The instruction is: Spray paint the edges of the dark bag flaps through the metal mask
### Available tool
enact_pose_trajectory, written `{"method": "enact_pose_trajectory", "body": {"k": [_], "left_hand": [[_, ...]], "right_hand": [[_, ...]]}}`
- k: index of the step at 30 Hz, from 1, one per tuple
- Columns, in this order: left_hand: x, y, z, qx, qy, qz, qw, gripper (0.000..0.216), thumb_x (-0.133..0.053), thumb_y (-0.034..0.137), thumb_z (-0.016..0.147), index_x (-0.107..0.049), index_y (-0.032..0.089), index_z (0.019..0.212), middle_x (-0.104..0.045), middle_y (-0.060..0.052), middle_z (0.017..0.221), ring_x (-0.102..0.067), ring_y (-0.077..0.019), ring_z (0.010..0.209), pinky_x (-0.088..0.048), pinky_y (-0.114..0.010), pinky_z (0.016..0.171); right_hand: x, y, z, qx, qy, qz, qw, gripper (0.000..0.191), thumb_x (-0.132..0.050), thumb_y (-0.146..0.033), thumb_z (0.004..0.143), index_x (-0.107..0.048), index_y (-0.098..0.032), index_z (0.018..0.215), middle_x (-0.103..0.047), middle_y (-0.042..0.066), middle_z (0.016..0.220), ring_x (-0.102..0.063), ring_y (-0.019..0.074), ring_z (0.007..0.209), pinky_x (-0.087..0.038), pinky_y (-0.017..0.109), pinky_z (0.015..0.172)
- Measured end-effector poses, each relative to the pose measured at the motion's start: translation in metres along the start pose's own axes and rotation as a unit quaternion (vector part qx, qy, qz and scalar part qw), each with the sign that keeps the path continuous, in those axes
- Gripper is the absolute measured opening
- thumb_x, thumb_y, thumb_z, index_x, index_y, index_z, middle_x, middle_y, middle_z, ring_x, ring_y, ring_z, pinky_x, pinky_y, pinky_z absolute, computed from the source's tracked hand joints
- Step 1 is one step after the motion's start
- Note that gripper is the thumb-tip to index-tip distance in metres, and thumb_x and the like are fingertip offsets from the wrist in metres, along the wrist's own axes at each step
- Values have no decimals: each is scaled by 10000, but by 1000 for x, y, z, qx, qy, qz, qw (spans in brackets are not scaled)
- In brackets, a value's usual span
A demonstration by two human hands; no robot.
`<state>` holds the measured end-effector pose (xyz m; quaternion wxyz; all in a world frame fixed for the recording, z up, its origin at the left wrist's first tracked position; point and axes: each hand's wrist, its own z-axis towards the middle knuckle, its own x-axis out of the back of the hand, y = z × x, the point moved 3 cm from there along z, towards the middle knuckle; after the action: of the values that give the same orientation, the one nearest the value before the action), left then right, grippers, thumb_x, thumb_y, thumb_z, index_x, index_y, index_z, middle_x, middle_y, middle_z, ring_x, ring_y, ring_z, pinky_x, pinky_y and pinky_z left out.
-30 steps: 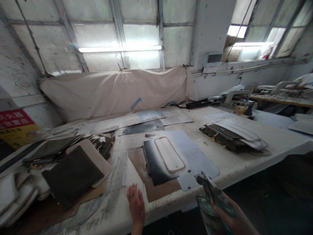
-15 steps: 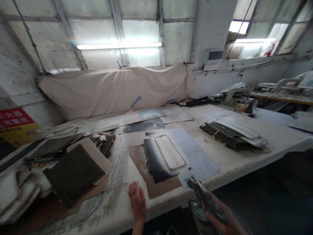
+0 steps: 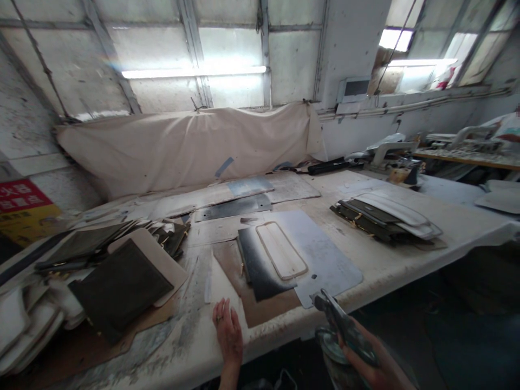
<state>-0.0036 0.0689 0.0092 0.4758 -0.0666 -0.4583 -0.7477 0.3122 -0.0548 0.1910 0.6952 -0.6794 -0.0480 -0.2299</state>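
Observation:
My right hand is wrapped round a spray gun with a round canister under it, beyond the table's front edge. Its nozzle points at a panel piece with a pale, rounded rectangular frame. That piece lies over a black sheet with a pale sprayed-looking haze, partly on a light grey board. Under them shows brown card. My left hand rests on the table near its front edge, left of the card, fingers stretched out, holding nothing. A ring is on one finger.
On the left lie dark panels with pale backing and a pile of pale pieces. A stack of dark and white pieces stands on the right. Beige cloth hangs behind the table. A sewing machine is at the far right.
The view has shifted slightly. Both hands keep almost the same places over the table, and the pieces lie as before.

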Motion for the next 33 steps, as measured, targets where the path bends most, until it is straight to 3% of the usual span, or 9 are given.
{"method": "enact_pose_trajectory", "body": {"k": [7, 15, 19, 24, 33], "left_hand": [[-2, 1, 1, -8, -8, 23, 1000, 400, -328, 337, 842, -550, 111, 1086, -537, -143, 1161, -375, -252, 1194, -365, -490, 994], [-2, 1, 3, -8, -6, 25, 1000, 417, -316, 350, 839, -548, 118, 1095, -533, -144, 1156, -361, -263, 1206, -347, -501, 1002], [-2, 1, 4, -5, -6, 32, 999, 416, -312, 351, 842, -545, 121, 1097, -533, -143, 1162, -363, -257, 1205, -341, -491, 1011], [-3, 1, 5, -2, 2, 36, 999, 406, -324, 354, 836, -538, 135, 1103, -539, -127, 1153, -375, -254, 1199, -347, -485, 1010], [-10, -1, 7, -18, 12, 68, 997, 419, -312, 363, 835, -533, 134, 1108, -540, -137, 1161, -389, -255, 1192, -355, -479, 1000]], "right_hand": [[17, 17, 13, -38, -53, 2, 998, 372, -621, -448, 618, -670, -173, 863, -699, 49, 793, -636, 240, 808, -507, 286, 755], [29, 23, 23, -20, -3, 34, 999, 280, -628, -418, 644, -663, -194, 808, -664, 25, 711, -619, 225, 762, -500, 326, 734], [34, 23, 47, -4, -57, 10, 998, 208, -609, -377, 671, -635, -186, 748, -644, 23, 699, -595, 192, 684, -485, 313, 680], [37, 17, 82, 17, -65, 14, 998, 107, -566, -297, 690, -602, -200, 713, -602, 7, 679, -561, 173, 656, -461, 312, 662], [39, -14, 138, 16, -128, 27, 991, 58, -498, -190, 671, -544, -205, 638, -485, -35, 582, -448, 128, 565, -367, 275, 565]]}}
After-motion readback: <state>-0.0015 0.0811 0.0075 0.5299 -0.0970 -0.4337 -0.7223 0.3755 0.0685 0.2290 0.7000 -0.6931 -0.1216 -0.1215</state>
